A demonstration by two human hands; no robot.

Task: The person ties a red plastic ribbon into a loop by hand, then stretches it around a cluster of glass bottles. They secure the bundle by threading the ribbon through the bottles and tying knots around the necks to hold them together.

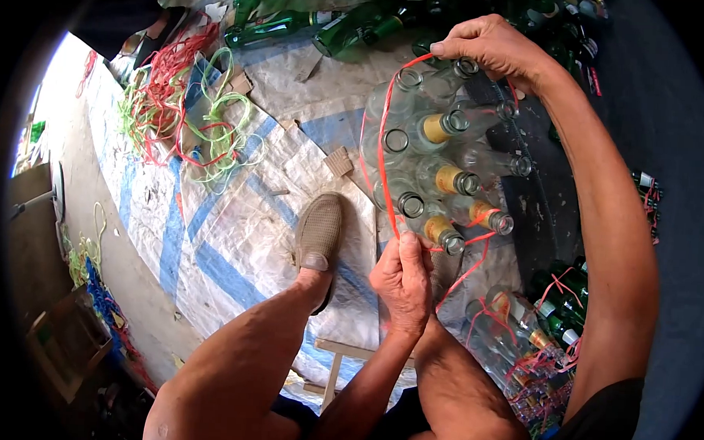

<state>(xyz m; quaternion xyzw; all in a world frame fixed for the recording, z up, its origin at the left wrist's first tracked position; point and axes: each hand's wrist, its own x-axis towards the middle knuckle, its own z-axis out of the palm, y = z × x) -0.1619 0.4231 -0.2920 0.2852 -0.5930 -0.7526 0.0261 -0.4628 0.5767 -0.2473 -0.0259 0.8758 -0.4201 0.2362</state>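
Observation:
Clear glass bottles (396, 140), several of them and some with yellow neck labels, stand grouped upright with their mouths toward me. A red plastic string (382, 143) runs round the group. Closed at the near side of the bottles, my left hand (404, 280) pinches the string between thumb and fingers. My right hand (494, 46) is at the far side, above the bottle mouths, with the string pinched at its fingertips. Between the two hands the string bows out along the left of the bottles. A loose length (466, 280) trails below them near my left hand.
A tangle of red and green string (170, 113) lies on the white-and-blue sheet (230, 274) at the left. Green bottles (358, 30) lie at the back. Tied bottle bundles (511, 322) are at the lower right. My shoe (319, 230) rests left of the group.

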